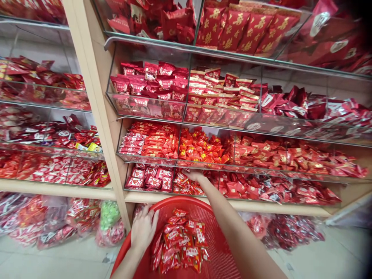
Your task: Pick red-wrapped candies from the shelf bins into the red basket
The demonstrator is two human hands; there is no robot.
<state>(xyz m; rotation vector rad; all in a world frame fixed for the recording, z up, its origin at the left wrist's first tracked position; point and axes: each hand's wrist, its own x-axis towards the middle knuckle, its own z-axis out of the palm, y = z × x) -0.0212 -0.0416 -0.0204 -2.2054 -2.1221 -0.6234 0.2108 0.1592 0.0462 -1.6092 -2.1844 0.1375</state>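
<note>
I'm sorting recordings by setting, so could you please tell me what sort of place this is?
Probably a sweet shop: divided shelves full of small wrapped packets, clear bags of stock beneath, and a basket holding more packets.

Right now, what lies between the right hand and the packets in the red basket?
In the head view, shelf packets, the wooden shelf edge and the basket's far rim lie between the right hand and basket packets.
</note>
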